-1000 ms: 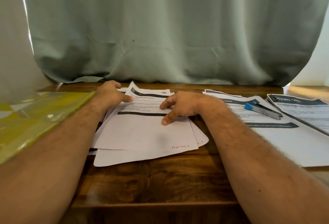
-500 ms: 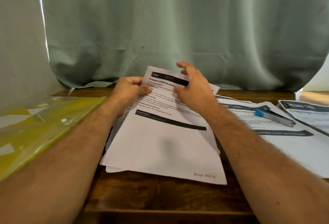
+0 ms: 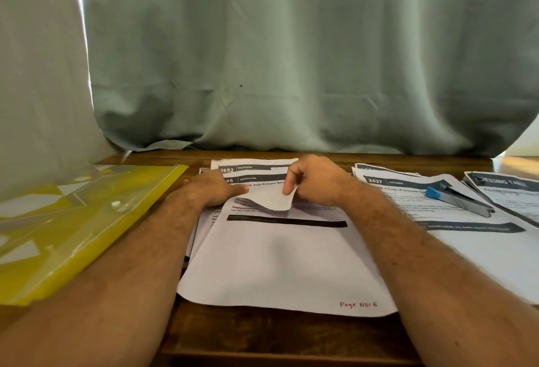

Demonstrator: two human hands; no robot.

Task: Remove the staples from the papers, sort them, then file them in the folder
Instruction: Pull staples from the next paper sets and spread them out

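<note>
On the wooden tabletop [image 3: 262,337] a loose stack of printed papers [image 3: 280,264] lies in front of the person, between the two forearms. The top sheet carries a black bar across its middle and red handwriting near its lower right corner. Its far edge is folded back toward the person, so the blank white underside [image 3: 271,199] shows as a curled flap. The right hand [image 3: 316,181] holds that flap — fingers curled over it, the fingertip of one pressing the paper's fold. The left hand [image 3: 214,188] rests on the stack just beside it, fingers bent, thumb pointing toward the flap; whether it pinches a sheet or only presses down I cannot tell. Beyond the hands, two more sheets of the same stack show dark header bands reading "BEDROOM".

To the left, a yellow translucent folder [image 3: 73,229] with a white snap button lies partly off the tabletop's edge, well apart from the hands. To the right lies a second pile of papers [image 3: 466,238] headed "KITCHEN" — on it rests a grey staple remover with a blue tip [image 3: 458,201]. A third pile [image 3: 507,194] sits at the far right edge. A pale green curtain [image 3: 291,60] hangs behind the tabletop.
</note>
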